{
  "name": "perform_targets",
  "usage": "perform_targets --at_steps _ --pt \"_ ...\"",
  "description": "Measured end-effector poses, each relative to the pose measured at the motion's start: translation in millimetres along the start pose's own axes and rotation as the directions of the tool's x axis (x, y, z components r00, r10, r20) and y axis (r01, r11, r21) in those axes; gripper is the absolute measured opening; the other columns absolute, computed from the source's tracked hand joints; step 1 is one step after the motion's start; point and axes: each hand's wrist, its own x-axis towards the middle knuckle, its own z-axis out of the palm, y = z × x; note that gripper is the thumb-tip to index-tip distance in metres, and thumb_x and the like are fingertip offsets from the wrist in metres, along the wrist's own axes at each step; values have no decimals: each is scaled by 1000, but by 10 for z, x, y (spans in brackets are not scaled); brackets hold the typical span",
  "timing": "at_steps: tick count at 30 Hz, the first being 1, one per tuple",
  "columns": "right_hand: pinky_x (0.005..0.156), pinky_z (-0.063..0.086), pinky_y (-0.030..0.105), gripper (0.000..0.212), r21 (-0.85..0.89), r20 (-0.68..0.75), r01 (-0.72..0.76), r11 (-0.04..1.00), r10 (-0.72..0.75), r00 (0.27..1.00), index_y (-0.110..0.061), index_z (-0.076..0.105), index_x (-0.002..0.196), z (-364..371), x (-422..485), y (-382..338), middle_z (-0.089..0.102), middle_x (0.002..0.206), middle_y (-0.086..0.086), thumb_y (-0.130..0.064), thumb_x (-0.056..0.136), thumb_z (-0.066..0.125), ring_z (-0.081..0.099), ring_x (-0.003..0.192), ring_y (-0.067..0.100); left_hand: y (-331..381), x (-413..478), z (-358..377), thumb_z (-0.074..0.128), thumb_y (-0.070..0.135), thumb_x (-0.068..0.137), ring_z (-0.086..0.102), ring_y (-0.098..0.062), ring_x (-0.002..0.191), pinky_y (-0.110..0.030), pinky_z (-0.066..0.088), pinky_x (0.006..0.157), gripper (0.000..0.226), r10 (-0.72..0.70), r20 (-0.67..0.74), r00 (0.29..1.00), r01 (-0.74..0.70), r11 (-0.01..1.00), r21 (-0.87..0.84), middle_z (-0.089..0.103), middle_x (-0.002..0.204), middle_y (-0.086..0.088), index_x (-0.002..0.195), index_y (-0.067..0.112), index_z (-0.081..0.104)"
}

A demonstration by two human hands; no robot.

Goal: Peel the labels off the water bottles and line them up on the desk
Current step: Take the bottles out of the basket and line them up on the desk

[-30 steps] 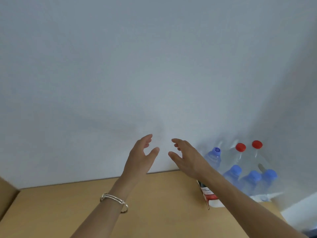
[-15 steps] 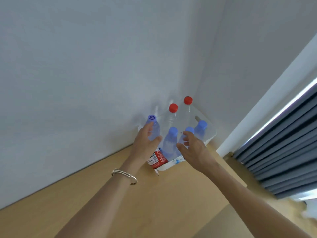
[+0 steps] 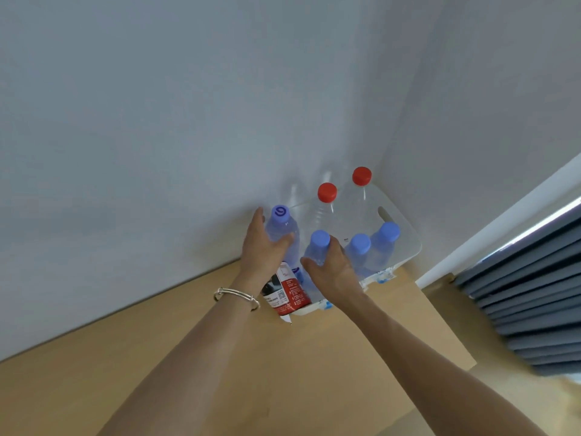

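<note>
Several water bottles stand in a white bin [image 3: 405,243] in the desk's far right corner, against the wall. My left hand [image 3: 262,250] wraps around the far-left blue-capped bottle [image 3: 280,221]. My right hand [image 3: 331,267] closes around the neck of the nearer blue-capped bottle [image 3: 319,245]. Two more blue-capped bottles [image 3: 382,239] stand to the right, and two taller red-capped bottles [image 3: 327,196] stand behind. A red label [image 3: 287,294] hangs loose over the bin's front edge, under my left wrist.
The wooden desk [image 3: 220,357] runs along a white wall. Its right edge ends near a white frame and dark grey blinds [image 3: 528,294]. A silver bracelet [image 3: 235,295] sits on my left wrist.
The view has swung right toward the corner. Both hands moved from open above the desk onto the bottles in the bin and closed around two of them.
</note>
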Motion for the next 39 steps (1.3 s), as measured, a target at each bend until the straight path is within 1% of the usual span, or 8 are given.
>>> perform_targets --at_steps 3,6,12,17,26,29,33,39 --pt "80 33 21 44 -50 -5 64 997 -64 998 -8 42 129 11 78 36 54 122 10 -22 91 60 53 112 23 62 46 25 73 30 80 57 -20 103 -27 41 79 49 38 7 999 -38 999 10 57 114 3 121 17 49" --pt "80 39 22 41 -87 41 161 983 -158 987 -8 41 128 34 104 57 51 123 9 -19 92 58 54 109 21 104 81 58 74 30 78 55 -16 90 -26 39 74 47 3 26 1000 -4 1000 28 58 106 2 116 17 51" --pt "85 41 22 47 -43 77 256 966 -252 965 -8 40 130 75 156 96 50 126 10 -15 89 62 53 112 22 21 168 146 73 33 79 62 -21 93 -29 50 72 47 -9 67 998 12 999 -36 59 113 -3 114 27 42" --pt "85 43 24 46 -59 88 327 943 -321 943 -6 41 129 97 150 146 52 123 11 -10 87 61 54 110 24 -59 126 157 72 24 82 59 -15 99 -11 43 69 44 77 90 993 -69 994 -86 57 115 -2 115 28 43" --pt "87 45 27 45 -34 64 316 948 -313 948 -9 44 128 139 151 171 53 123 8 -15 88 63 54 109 21 12 67 89 69 19 84 54 3 75 3 40 61 25 150 72 986 -153 988 33 56 87 11 99 27 50" --pt "89 48 33 44 -1 98 255 967 -254 962 -10 43 126 121 170 131 53 120 7 -15 87 64 55 109 22 79 69 59 66 21 86 53 -3 77 -3 39 60 22 136 102 985 -146 985 97 56 93 6 101 24 51" --pt "79 41 27 44 36 115 183 982 -186 976 -10 42 124 12 202 0 57 118 10 -21 88 65 56 106 24 80 72 -42 67 32 86 58 -17 104 -25 41 83 37 58 165 985 -81 988 134 62 112 3 117 18 54" --pt "77 38 29 48 12 97 359 933 -358 928 -13 39 125 -441 118 -556 58 117 10 -33 88 63 56 106 28 440 -47 -439 68 33 85 60 -11 99 -15 41 73 33 161 40 986 -163 986 46 65 109 5 115 23 59"
